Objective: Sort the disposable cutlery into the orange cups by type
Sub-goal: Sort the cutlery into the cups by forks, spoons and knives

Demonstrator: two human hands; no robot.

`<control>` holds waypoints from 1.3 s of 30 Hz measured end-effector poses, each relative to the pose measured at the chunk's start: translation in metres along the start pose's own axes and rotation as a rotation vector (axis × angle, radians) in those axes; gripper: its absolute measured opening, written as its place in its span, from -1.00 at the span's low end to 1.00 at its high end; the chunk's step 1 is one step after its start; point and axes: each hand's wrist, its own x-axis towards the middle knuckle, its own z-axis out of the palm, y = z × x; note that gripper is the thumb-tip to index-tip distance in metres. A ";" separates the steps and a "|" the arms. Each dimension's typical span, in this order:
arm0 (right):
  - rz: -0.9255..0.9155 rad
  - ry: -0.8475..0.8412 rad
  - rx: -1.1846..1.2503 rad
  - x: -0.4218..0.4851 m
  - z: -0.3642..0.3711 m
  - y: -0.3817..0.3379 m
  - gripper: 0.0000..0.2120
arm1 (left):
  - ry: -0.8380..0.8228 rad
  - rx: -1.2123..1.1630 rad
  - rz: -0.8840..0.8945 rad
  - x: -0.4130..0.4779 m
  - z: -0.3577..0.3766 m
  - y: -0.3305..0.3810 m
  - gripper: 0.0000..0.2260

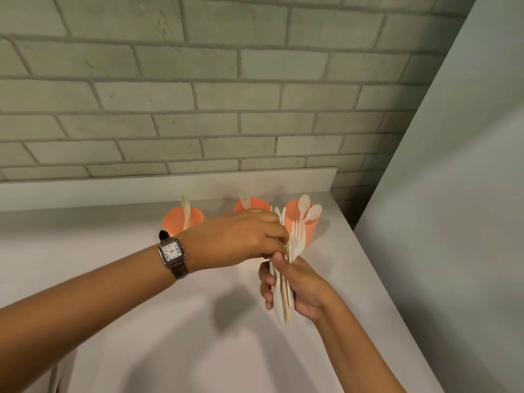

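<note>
wall (198, 95): grey brick, behind the counter (127, 293), pale grey.

three orange cups in a row at the back of the counter. left cup (173, 222) holds what looks like a knife (185, 208). mid cup (259, 206), partly hidden by the left hand, holds a fork (244, 199). right cup (310, 231) holds two spoons (308, 208).

right hand (302, 287): clenched round the lower half of the bundle (282, 296) of unsorted cutlery, in the air above the counter.

left hand (238, 239): fingers curled onto the top of the bundle, pinching there. which piece it has, cannot tell.

key relation: the bundle's long axis is near upright, heads up and tilted away toward the cups. all three cups lie beyond it, the right cup just behind the fork heads. the left hand sits between bundle and cups, so it is the nearer hand for the drop. judgement: a piece comes out upward along that axis, then goes to the matching cup.

sorting looks early; most pieces are in the bundle.

watch (170, 251) on the left wrist: square white dial, dark strap. no brand or writing readable anywhere.
</note>
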 end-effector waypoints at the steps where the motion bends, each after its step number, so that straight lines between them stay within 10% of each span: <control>1: -0.016 0.009 0.018 -0.001 -0.002 0.001 -0.24 | 0.020 0.011 0.030 -0.001 0.001 -0.001 -0.83; 7: -0.096 0.258 0.140 -0.014 -0.018 -0.006 -0.68 | 0.367 -0.004 -0.043 -0.019 0.024 -0.008 -0.84; 12: -0.164 0.464 0.044 -0.028 -0.041 -0.009 -0.89 | 0.848 -0.546 -0.796 0.020 0.035 -0.008 -0.92; 16: -0.203 0.545 0.039 -0.037 -0.057 -0.008 -0.87 | 0.847 -0.926 -1.197 0.067 0.067 -0.034 -0.91; 29: -0.250 0.387 0.410 -0.054 -0.083 -0.028 -0.71 | 0.363 -0.683 -1.366 0.098 0.177 -0.067 -0.98; 39: -0.283 0.318 0.301 -0.040 -0.077 -0.025 -0.75 | 0.707 -0.783 -1.234 0.083 0.110 -0.026 -0.90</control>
